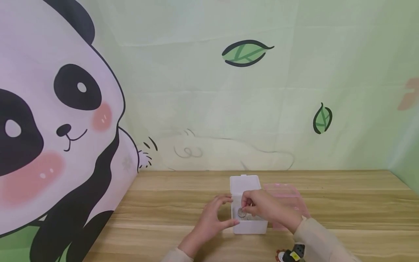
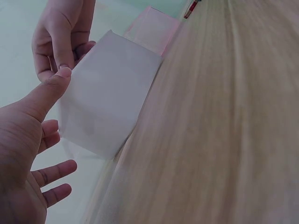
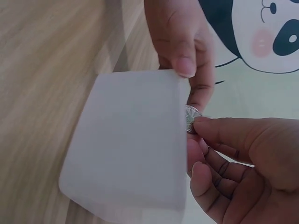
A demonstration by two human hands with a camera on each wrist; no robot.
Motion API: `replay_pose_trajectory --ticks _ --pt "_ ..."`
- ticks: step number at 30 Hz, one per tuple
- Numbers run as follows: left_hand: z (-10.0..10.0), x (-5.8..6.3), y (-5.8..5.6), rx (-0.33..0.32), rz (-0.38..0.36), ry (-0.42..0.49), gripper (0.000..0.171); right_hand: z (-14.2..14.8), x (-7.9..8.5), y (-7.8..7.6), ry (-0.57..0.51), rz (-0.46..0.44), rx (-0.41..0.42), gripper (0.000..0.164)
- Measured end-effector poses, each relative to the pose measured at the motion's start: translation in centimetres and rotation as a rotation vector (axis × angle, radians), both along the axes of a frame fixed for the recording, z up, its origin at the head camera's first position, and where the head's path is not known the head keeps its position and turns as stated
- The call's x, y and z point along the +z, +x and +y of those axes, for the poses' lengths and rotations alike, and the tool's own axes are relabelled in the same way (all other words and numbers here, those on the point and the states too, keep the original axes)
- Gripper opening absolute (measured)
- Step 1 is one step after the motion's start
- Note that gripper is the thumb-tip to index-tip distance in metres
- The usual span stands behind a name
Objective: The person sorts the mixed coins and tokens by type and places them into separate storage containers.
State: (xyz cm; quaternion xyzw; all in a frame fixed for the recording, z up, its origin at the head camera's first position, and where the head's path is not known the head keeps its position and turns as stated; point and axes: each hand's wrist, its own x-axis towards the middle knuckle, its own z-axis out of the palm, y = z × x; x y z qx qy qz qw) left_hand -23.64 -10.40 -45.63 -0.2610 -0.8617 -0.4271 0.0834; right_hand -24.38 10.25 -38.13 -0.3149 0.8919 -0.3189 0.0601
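Observation:
A small white box (image 1: 250,228) with its lid (image 1: 245,184) raised at the back sits on the table. My left hand (image 1: 211,216) is at its left side, thumb on the front corner of the rim and other fingers spread by the far end; the left wrist view shows two of them straight and off the box. Over the opening, my right hand (image 1: 262,204) pinches a round silver openwork piece (image 3: 190,116) between thumb and forefinger. The box's front wall hides the lower part of that piece in the right wrist view.
Just right of the box lies a translucent pink case (image 1: 289,193), partly behind the right forearm. Near the table's front edge is a black object (image 1: 296,253) with yellow and red-orange parts, partly covered by the right sleeve. A panda-printed cloth (image 1: 203,72) stands behind the wooden table (image 1: 170,203).

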Motion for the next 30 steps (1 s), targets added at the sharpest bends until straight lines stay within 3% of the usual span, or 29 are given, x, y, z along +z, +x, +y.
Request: replay_pose_trajectory --ticks 10,21,30 --pt "0.0 0.0 -0.1 -0.004 0.011 0.004 0.058 -0.7 -1.0 -0.7 0.070 0.029 -0.032 0.014" --pt "0.0 -0.4 -0.3 0.000 0.037 0.015 0.057 -1.5 -2.2 -1.2 0.238 0.102 -0.087 0.021" --pt "-0.1 -0.4 -0.3 -0.003 0.035 0.009 0.057 -1.8 -2.4 -1.1 0.298 0.122 -0.118 0.021"
